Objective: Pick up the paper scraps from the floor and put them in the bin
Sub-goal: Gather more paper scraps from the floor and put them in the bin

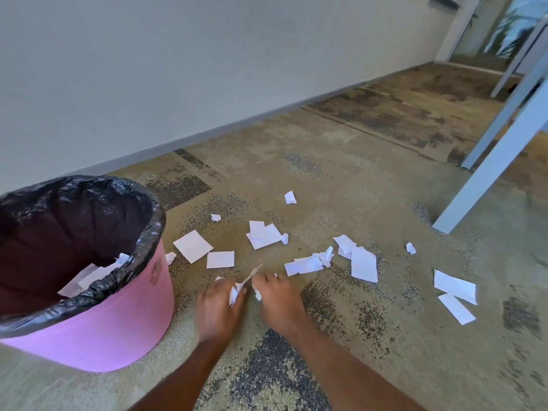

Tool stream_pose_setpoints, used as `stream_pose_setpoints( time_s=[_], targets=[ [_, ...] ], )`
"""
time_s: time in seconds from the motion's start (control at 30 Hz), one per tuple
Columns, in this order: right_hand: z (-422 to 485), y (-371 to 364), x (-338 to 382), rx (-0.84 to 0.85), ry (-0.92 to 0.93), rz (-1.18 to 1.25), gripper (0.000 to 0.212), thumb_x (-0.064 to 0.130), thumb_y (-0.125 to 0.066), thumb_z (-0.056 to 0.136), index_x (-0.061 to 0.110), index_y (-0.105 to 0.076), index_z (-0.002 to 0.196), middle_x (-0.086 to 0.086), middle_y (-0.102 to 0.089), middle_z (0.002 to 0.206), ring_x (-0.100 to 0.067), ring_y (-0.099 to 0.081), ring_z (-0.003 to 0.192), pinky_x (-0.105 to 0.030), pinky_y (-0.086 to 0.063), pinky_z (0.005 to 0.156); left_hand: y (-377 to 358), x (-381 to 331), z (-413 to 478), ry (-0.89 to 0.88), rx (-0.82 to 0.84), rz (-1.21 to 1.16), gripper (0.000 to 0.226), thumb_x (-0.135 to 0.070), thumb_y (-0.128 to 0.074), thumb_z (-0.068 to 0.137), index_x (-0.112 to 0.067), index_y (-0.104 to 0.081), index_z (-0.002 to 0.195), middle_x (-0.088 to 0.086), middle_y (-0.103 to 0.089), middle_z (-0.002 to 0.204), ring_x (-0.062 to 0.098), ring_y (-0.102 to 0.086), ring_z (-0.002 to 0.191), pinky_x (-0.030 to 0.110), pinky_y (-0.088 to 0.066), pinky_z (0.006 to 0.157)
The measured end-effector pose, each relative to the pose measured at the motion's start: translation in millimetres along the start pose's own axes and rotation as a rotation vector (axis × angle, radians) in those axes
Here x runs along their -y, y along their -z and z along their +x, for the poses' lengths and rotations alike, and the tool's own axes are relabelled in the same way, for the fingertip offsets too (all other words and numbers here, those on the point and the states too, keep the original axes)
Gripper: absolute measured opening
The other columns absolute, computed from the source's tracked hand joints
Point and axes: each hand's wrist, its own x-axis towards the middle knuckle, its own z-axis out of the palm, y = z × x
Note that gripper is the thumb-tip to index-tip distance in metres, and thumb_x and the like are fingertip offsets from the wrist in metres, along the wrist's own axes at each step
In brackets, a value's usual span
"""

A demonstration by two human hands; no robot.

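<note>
Your left hand was curled round a bunch of white paper scraps, low over the carpet just to the right of the round pink plastic bin. Your right hand sat close beside it, on the side farther from the bin, with its fingers bent down and pinching a small white paper bit at the thumb. The bin stood upright, lined with a crinkled black plastic bag folded over its rim. A few white paper slips lay inside against the near wall. More white paper pieces were scattered over the mottled beige and grey carpet to the right of the bin. A flat square sheet lay nearest it, a smaller square just beyond, an overlapping pile farther out, and two long slips farthest away. Past those, well apart from the bin, stood slanting white table legs.
</note>
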Motion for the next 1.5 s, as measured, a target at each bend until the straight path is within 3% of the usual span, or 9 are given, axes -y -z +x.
stream_pose_setpoints(
  time_s=[0.2,0.33,0.43,0.73,0.97,1.1,1.23,1.4,1.5],
  targets=[
    [-52,20,10,0.096,-0.325,0.524,0.017,0.024,-0.063,0.092,0.031,-0.051,0.100,0.006,-0.067,0.095,-0.021,-0.066,0.083,-0.037,-0.043,0.061,27,-39,-31,0.015,0.175,-0.135,0.015,-0.044,-0.060,0.104,-0.035,-0.050,0.096,-0.010,-0.060,0.066,0.005,-0.057,0.056,0.023,-0.034,0.045],
    [-83,31,16,0.094,-0.574,1.019,0.036,0.016,-0.068,0.074,0.041,-0.061,0.100,0.006,-0.072,0.095,-0.019,-0.070,0.080,-0.043,-0.058,0.062,41,-61,-39,0.151,0.228,-0.326,0.019,-0.039,-0.068,0.097,-0.026,-0.055,0.094,-0.009,-0.070,0.076,0.007,-0.066,0.067,0.033,-0.050,0.058],
    [-96,54,20,0.084,-0.647,1.243,0.040,0.004,-0.062,0.081,0.037,-0.067,0.103,-0.007,-0.068,0.106,-0.024,-0.064,0.075,-0.034,-0.054,0.052,55,-77,-38,0.253,0.248,-0.458,0.017,-0.033,-0.072,0.094,-0.021,-0.060,0.096,-0.006,-0.073,0.084,0.013,-0.069,0.077,0.036,-0.054,0.068],
    [-89,120,36,-0.109,-0.625,1.418,0.030,0.018,-0.082,0.085,0.032,-0.071,0.109,-0.001,-0.077,0.104,-0.020,-0.070,0.078,-0.031,-0.054,0.054,118,-113,-20,0.432,0.207,-0.876,0.019,-0.013,-0.075,0.092,-0.022,-0.067,0.107,0.005,-0.078,0.102,0.025,-0.075,0.097,0.050,-0.061,0.089],
    [-62,176,74,-0.154,-0.534,1.554,0.031,0.022,-0.082,0.088,0.037,-0.069,0.112,0.007,-0.076,0.113,-0.017,-0.073,0.104,-0.048,-0.064,0.090,191,-125,1,0.452,0.080,-0.995,0.023,-0.008,-0.079,0.091,-0.018,-0.071,0.110,0.010,-0.079,0.102,0.029,-0.077,0.094,0.050,-0.064,0.087],
    [-48,205,101,-0.130,-0.476,1.732,0.033,0.010,-0.078,0.093,0.028,-0.067,0.119,-0.001,-0.074,0.116,-0.024,-0.075,0.104,-0.048,-0.067,0.077,236,-125,9,0.461,0.009,-1.033,0.027,-0.012,-0.082,0.087,-0.012,-0.072,0.112,0.015,-0.079,0.103,0.033,-0.078,0.093,0.056,-0.065,0.083],
    [-28,230,131,-0.134,-0.390,1.743,0.037,0.006,-0.077,0.090,0.026,-0.067,0.120,-0.006,-0.076,0.117,-0.028,-0.077,0.104,-0.051,-0.066,0.083,280,-117,19,0.491,-0.016,-1.039,0.028,-0.015,-0.084,0.088,-0.008,-0.072,0.113,0.016,-0.080,0.103,0.034,-0.079,0.093,0.055,-0.066,0.080],
    [-9,249,178,0.031,-0.293,1.902,0.048,0.004,-0.077,0.089,0.019,-0.061,0.132,-0.008,-0.074,0.125,-0.031,-0.076,0.110,-0.049,-0.064,0.089,335,-86,34,0.591,0.011,-0.959,0.032,-0.020,-0.082,0.090,-0.006,-0.072,0.118,0.016,-0.079,0.107,0.032,-0.078,0.093,0.041,-0.065,0.072],
    [-3,256,203,0.261,-0.265,2.030,0.034,0.008,-0.075,0.093,0.007,-0.065,0.125,-0.015,-0.074,0.120,-0.032,-0.074,0.107,-0.054,-0.059,0.099,356,-55,43,0.719,0.000,-0.838,0.042,-0.024,-0.083,0.086,-0.003,-0.070,0.120,0.017,-0.077,0.111,0.031,-0.075,0.095,0.040,-0.063,0.079]
  ],
)
